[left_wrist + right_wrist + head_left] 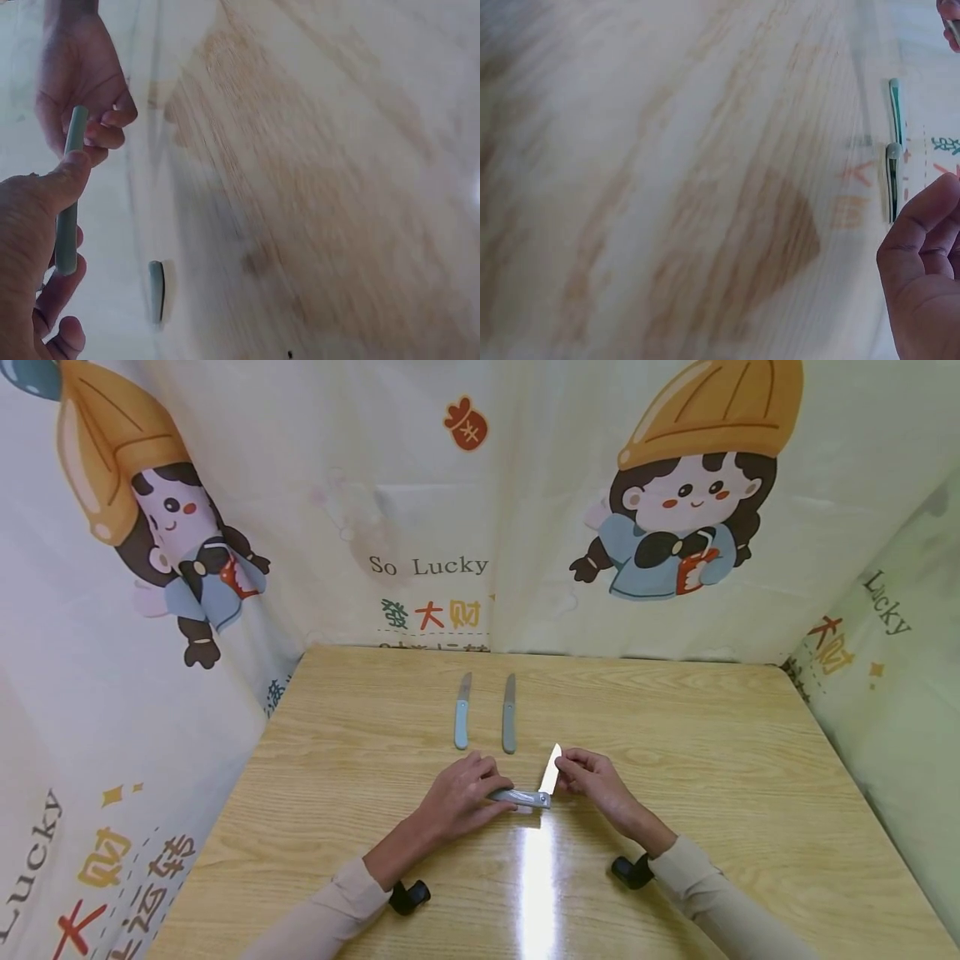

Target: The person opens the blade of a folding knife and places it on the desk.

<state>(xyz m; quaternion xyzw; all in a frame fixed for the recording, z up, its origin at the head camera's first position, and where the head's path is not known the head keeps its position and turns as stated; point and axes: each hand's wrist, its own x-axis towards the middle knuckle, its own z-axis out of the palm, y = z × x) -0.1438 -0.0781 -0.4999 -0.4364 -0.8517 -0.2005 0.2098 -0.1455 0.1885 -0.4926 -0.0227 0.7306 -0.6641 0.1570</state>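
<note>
A folding knife with a grey handle hangs above the table, its bright blade swung out at an angle. My left hand grips the handle between thumb and fingers; the left wrist view shows this handle close up. With thumb and fingertips, my right hand pinches the blade near its tip. The right wrist view has the right hand at its edge, and the blade cannot be seen there. Beyond the hands lie a light-blue-handled knife and a grey-green-handled knife, blades pointing away.
Everything is over a wooden table. A printed curtain stands behind it and along both sides. Each wrist wears a black camera, one by the left sleeve and one by the right sleeve. Glare streaks the table's front.
</note>
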